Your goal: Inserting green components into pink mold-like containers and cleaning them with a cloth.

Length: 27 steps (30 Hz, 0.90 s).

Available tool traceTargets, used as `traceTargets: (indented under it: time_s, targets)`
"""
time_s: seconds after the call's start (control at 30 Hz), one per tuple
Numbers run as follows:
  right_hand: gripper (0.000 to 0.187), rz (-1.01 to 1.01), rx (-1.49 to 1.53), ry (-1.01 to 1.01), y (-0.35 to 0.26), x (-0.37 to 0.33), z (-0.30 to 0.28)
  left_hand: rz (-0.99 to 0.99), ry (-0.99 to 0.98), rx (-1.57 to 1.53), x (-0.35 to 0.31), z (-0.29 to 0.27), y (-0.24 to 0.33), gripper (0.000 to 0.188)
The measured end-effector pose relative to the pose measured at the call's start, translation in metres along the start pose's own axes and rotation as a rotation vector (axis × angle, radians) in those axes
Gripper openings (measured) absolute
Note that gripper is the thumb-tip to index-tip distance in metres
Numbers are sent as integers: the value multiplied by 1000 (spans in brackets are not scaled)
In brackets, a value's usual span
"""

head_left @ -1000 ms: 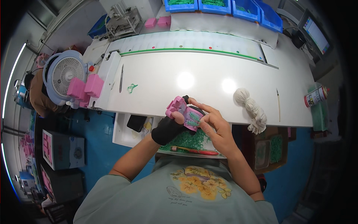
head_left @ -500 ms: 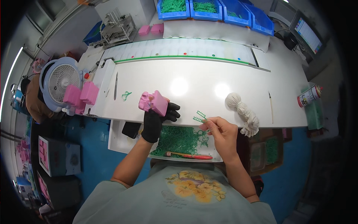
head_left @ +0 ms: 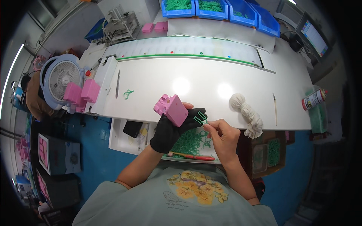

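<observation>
A white counter spread across the middle of the view, the biggest thing there. Below its front edge a white drawer stood open, with a heap of green plastic pieces inside. At the counter's left end was a pale blue fan, and at the back stood a row of blue bins, some with green pieces in them. Toward the right, a knotted off-white cloth bundle lay with one end at the front edge.

Of the two hands, the left hand, in a black glove, gripped a pink block above the front edge, some of its fingers stretched out to the right beyond the block. The right hand, bare, pinched a small item between thumb and forefinger.

In the drawer, in front of the green heap, lay a red-handled brush. A thin stick rested to the right of the cloth bundle; a slim metal tool lay far to the left, with a green loop near it.

Smallest was the pinched item, a green comb-like piece, its toothed prongs pointing left in front of the gloved fingers; whether they touched could not be told.
</observation>
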State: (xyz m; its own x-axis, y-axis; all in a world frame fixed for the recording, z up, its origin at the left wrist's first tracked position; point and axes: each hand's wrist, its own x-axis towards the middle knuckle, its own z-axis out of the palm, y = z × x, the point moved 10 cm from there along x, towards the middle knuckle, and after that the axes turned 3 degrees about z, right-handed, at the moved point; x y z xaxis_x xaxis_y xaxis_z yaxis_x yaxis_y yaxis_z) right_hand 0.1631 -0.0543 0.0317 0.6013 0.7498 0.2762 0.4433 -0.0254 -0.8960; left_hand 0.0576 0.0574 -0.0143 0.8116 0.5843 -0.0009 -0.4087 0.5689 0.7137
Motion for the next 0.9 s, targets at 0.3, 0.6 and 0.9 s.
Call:
traceTargets:
  time_s: [0.3, 0.6, 0.9]
  targets:
    - [10, 25, -22, -4, 3, -3, 4, 44, -25, 16, -7, 6, 10, 40]
    - [10, 4, -43, 7, 8, 8, 2, 49, -13, 47, 6, 1, 8, 44]
    - [6, -98, -22, 86, -26, 48, -37, 232, 39, 58, 11, -24, 28, 41]
